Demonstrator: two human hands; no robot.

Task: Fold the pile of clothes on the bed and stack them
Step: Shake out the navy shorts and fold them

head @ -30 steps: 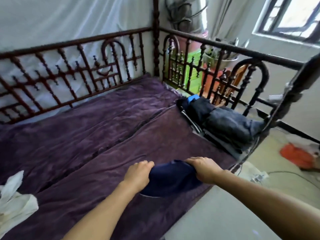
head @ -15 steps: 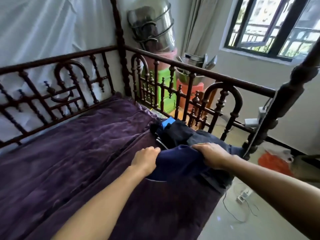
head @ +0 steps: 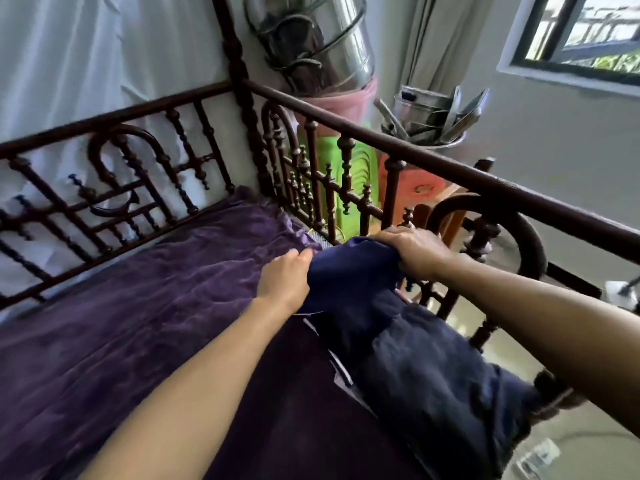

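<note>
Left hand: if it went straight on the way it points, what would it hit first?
Probably the bed rail spindles, just past the edge of the navy garment that the left hand grips. Depth is unclear.

Bedspread (head: 138,323) was plush purple cloth with a velvety nap; navy garment (head: 349,271), matt cloth; bed rail (head: 415,157), dark turned wood, faintly glossy; stacked pots (head: 322,46), polished metal; green stool (head: 360,168), apparently smooth plastic; floor (head: 502,341), glossy.

navy garment (head: 349,271), purple bedspread (head: 138,323), dark-brown bed rail (head: 415,157), green stool (head: 360,174)
</note>
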